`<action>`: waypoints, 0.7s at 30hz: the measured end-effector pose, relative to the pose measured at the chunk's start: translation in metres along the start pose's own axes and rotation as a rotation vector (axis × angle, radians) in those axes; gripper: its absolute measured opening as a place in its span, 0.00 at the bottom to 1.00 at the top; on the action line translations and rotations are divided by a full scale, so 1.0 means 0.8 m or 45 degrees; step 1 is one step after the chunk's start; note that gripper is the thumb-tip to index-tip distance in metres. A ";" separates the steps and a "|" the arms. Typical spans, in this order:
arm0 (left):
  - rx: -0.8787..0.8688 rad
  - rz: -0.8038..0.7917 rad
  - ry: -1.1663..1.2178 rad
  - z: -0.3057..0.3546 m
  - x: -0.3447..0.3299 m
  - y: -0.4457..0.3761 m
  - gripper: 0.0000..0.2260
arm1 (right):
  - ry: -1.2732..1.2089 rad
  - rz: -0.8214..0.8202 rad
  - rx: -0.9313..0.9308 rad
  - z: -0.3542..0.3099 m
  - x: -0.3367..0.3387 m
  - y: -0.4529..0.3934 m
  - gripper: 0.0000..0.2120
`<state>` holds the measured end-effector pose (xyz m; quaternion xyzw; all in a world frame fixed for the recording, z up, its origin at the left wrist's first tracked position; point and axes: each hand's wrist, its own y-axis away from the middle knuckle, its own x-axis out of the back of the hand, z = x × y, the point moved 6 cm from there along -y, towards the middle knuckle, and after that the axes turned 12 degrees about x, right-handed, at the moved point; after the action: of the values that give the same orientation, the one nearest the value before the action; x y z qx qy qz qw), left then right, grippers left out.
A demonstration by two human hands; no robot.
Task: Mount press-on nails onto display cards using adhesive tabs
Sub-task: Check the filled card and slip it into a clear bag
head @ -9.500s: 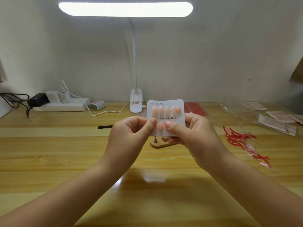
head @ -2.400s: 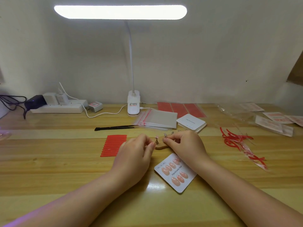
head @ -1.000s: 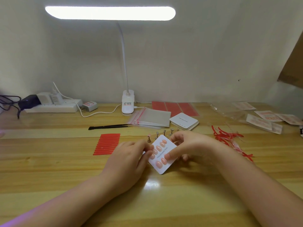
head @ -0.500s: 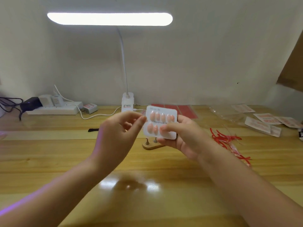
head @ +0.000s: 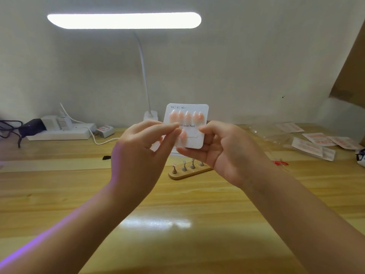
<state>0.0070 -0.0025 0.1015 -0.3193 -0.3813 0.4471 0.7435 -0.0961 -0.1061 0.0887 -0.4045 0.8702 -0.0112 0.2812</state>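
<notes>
A white display card (head: pixel 194 138) printed "Handmade Nail" stands upright in the air above the table. Several pink press-on nails (head: pixel 186 116) line its top row, and one more nail (head: pixel 183 134) shows in the lower row. My right hand (head: pixel 225 153) grips the card from the right, thumb on its face and fingers behind its bottom edge. My left hand (head: pixel 138 155) pinches thumb and forefinger together at the card's left edge and hides the left part of the lower row. Whether a loose nail sits between those fingertips is hidden.
Below the card stands a wooden nail stand (head: pixel 189 172) with metal pegs. The lamp (head: pixel 151 115), a power strip (head: pixel 59 131) and cables line the back wall. Paper sachets (head: pixel 314 144) lie at the right, red ties (head: pixel 280 162) near my right wrist, black tweezers (head: pixel 106 157) at the left.
The card was picked up from the table a second ago and now sits a little higher and upright. My left fingertips have closed onto its left edge.
</notes>
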 end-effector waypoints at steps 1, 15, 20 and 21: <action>-0.035 0.002 0.002 0.002 0.001 0.001 0.08 | 0.008 0.004 0.003 -0.001 0.000 0.000 0.11; -0.390 0.141 -0.220 0.012 0.001 0.009 0.06 | 0.099 -0.062 0.045 0.003 -0.005 0.001 0.12; -0.501 0.172 -0.339 0.016 0.000 0.012 0.05 | 0.133 -0.063 0.056 0.003 -0.005 0.001 0.12; -0.517 0.176 -0.368 0.017 -0.001 0.012 0.05 | 0.138 -0.063 0.055 0.003 -0.004 0.001 0.12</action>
<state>-0.0087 0.0024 0.1000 -0.4202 -0.5429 0.4520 0.5695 -0.0938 -0.1032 0.0882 -0.4185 0.8735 -0.0587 0.2418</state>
